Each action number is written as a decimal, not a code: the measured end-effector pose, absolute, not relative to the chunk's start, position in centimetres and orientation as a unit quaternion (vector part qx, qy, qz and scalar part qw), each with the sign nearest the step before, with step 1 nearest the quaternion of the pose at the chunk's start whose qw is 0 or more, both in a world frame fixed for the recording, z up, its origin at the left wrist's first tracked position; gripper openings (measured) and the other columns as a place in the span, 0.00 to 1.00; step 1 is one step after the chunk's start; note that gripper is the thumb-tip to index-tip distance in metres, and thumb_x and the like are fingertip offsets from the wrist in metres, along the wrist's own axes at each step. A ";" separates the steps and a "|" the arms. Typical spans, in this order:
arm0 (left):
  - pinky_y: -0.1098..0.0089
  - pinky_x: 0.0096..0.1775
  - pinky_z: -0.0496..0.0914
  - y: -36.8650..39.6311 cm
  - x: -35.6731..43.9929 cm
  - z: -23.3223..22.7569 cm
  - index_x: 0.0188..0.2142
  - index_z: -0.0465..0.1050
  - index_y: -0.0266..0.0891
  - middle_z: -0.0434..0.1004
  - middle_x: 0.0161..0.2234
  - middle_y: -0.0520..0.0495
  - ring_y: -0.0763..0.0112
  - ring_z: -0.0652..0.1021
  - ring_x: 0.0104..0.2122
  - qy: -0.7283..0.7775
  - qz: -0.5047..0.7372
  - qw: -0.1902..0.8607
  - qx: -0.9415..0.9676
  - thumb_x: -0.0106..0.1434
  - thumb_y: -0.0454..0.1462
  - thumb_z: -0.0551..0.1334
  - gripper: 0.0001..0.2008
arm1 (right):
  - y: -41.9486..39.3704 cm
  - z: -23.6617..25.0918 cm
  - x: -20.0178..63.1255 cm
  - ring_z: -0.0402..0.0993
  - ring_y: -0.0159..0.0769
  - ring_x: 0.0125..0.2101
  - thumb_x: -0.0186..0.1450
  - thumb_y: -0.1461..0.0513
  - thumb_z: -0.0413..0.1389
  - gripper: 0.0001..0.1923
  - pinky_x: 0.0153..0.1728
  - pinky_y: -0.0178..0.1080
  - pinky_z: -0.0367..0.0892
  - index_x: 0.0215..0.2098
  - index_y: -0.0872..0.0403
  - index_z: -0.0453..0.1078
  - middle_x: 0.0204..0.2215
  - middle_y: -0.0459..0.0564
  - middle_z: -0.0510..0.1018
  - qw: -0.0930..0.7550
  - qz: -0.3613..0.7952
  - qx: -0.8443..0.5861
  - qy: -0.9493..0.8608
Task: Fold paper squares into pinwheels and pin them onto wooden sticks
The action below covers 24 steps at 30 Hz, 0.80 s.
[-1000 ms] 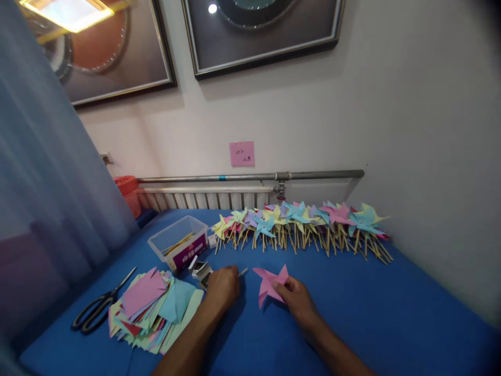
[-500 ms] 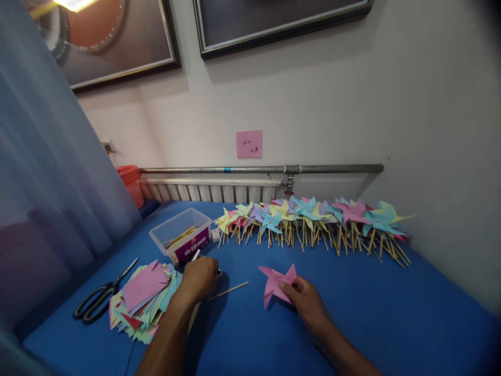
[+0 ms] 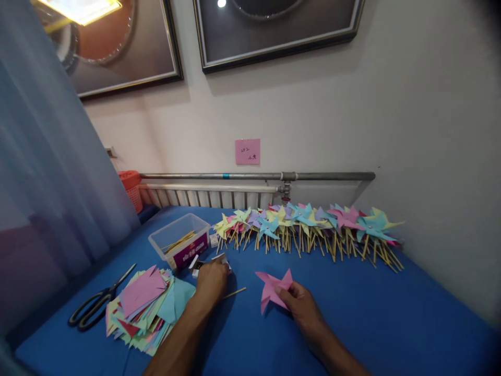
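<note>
The desk (image 3: 368,318), blue-covered, is noted across the lower frame. At lower left, black-handled scissors (image 3: 111,293) are laid beside a loose pile of coloured paper (image 3: 143,305). Left of centre, a clear plastic box (image 3: 194,252) is placed near a small open carton (image 3: 223,259), partly hidden by the left hand (image 3: 212,280). One thin stick (image 3: 237,291) is found at lower centre; stick-mounted pinwheels (image 3: 268,227) are rowed along the far side, centre to right.

Bare from the fingers (image 3: 296,287) of left hand (image 3: 212,279) and right hand (image 3: 302,305) back over wrists (image 3: 201,306) and forearms (image 3: 176,337), narrower at the wrists just behind the fingers, broader and smoothly rounded farther back.
</note>
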<state>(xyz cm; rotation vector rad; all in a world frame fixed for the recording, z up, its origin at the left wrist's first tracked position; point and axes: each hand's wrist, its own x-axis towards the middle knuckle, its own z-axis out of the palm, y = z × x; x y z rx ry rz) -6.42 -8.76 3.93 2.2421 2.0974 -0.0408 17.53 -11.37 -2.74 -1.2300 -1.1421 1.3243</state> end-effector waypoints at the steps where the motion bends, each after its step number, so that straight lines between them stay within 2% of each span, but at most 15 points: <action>1: 0.59 0.46 0.72 -8.6 -6.5 3.8 0.46 0.80 0.34 0.79 0.45 0.31 0.53 0.81 0.46 0.680 -0.009 0.019 0.732 0.67 0.30 0.49 0.20 | -11.3 -2.8 17.5 0.71 0.38 0.28 0.53 0.47 0.64 0.20 0.30 0.37 0.64 0.31 0.56 0.76 0.26 0.48 0.79 0.482 0.541 -0.505 -0.470; 3: 0.60 0.43 0.72 -8.3 -6.8 3.5 0.46 0.79 0.33 0.79 0.45 0.31 0.53 0.81 0.44 0.680 -0.007 -0.010 0.733 0.67 0.29 0.48 0.21 | -11.2 -2.9 17.6 0.71 0.38 0.27 0.52 0.48 0.65 0.20 0.30 0.37 0.64 0.31 0.56 0.76 0.25 0.47 0.78 0.485 0.537 -0.505 -0.470; 12: 0.60 0.40 0.72 -7.6 -8.2 3.2 0.46 0.78 0.37 0.79 0.48 0.36 0.53 0.82 0.42 0.720 0.016 -0.002 0.694 0.70 0.34 0.46 0.21 | -11.0 -3.3 17.5 0.67 0.35 0.25 0.52 0.47 0.65 0.20 0.29 0.36 0.61 0.30 0.56 0.76 0.24 0.46 0.76 0.498 0.537 -0.493 -0.469; 16: 0.60 0.41 0.72 -7.5 -8.9 3.2 0.44 0.78 0.38 0.79 0.50 0.36 0.51 0.81 0.46 0.718 0.003 0.019 0.695 0.68 0.37 0.52 0.16 | -11.2 -2.9 17.5 0.68 0.36 0.26 0.52 0.48 0.65 0.20 0.29 0.36 0.61 0.31 0.56 0.77 0.24 0.46 0.77 0.500 0.532 -0.496 -0.471; 19: 0.61 0.43 0.72 -7.5 -9.4 3.4 0.43 0.79 0.39 0.81 0.47 0.36 0.51 0.81 0.47 0.719 -0.002 0.032 0.695 0.66 0.39 0.56 0.14 | -11.3 -2.5 17.4 0.70 0.37 0.27 0.52 0.48 0.65 0.20 0.30 0.37 0.62 0.31 0.56 0.77 0.25 0.47 0.78 0.498 0.542 -0.486 -0.472; 24: 0.61 0.44 0.72 -7.4 -9.8 3.9 0.42 0.81 0.41 0.83 0.46 0.37 0.51 0.81 0.48 0.718 -0.007 0.052 0.694 0.63 0.36 0.58 0.14 | -11.3 -2.3 17.3 0.70 0.37 0.26 0.51 0.48 0.65 0.19 0.30 0.37 0.62 0.29 0.56 0.77 0.25 0.47 0.79 0.500 0.549 -0.484 -0.463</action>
